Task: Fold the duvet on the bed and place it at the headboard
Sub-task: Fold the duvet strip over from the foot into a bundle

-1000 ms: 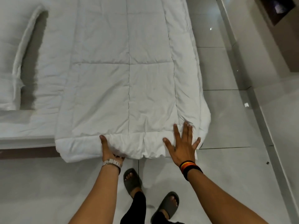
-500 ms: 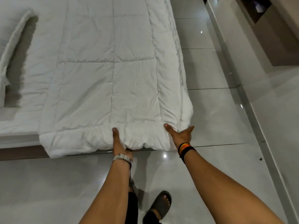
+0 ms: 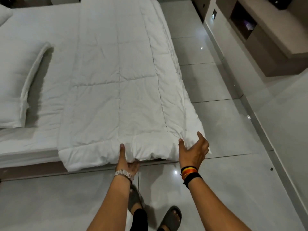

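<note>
Bed (image 3: pixel 33 90) — left hand (image 3: pixel 127 161) fingers under duvet (image 3: pixel 116 80)

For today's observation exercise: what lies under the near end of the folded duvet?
Under the duvet lies the sheeted bed; its near end overhangs the edge. The left hand grips it, thumb on top, fingers hidden beneath. The right hand holds the corner, fingertips covered.
</note>
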{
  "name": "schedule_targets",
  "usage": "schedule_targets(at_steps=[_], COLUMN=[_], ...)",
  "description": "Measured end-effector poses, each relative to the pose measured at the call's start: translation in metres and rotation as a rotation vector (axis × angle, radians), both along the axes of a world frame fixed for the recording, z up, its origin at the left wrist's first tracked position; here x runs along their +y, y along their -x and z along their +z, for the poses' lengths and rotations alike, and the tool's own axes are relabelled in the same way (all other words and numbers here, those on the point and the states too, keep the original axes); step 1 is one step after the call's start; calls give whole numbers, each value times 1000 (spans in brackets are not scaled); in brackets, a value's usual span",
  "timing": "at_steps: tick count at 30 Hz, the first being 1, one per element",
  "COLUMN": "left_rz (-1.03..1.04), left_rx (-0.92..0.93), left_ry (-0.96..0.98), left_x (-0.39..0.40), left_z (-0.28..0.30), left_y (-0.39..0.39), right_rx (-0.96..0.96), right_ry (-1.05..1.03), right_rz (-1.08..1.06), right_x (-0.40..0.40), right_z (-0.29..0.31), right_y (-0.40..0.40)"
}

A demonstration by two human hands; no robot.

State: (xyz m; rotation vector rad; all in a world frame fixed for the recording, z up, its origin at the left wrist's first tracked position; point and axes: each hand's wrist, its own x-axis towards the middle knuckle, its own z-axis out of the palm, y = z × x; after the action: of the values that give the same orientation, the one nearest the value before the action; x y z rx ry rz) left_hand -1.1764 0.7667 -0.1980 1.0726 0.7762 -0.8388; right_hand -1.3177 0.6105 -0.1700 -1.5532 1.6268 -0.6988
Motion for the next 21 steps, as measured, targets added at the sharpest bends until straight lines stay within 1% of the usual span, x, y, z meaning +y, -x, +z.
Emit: schedule_targets(at_steps=[1,4,7,9,10,11,13,15,16,17,19,21], left_rz=[-1,16,27,46,49,44,43,54,70,89,92,79], left_rx=[13,-25,-60,-70,-74,-81,-66,-45,-42,-37,-17,-7], left_ry=[-52,-186,-233,-249,-255,-256,-254,-258,-261,-274,-283,-263], left_x=[10,44,73,89,95,100,105,107,108,111,116,118], left_z=[-7,-28,-41,-44,-44,-46,-48,-47,-48,-51,-59,-64], left_y=[-4,-23,-43,-56,-61,-65,-71,-76,-79,-82,-90,-98], right_rx=[-11,-22,-5,-50,-66,-64,9,98,146,194,260,212], right_ry=[-52,-250,-437,-533,-547,-520,-349,-155,-97,-96,-198,-314], right_rz=[8,73,37,13,38,74,62,-42,-87,-129,-211,-244], right_x=[6,20,12,-3,-9,-16,-32,-52,-63,-73,-85,-79], right_z=[-8,-34,-58,-66,-65,-64,-53,-40,-36,-35,-43,-57], right_y=[0,-6,-19,-23,-24,-24,-18,-2,6,15,19,6])
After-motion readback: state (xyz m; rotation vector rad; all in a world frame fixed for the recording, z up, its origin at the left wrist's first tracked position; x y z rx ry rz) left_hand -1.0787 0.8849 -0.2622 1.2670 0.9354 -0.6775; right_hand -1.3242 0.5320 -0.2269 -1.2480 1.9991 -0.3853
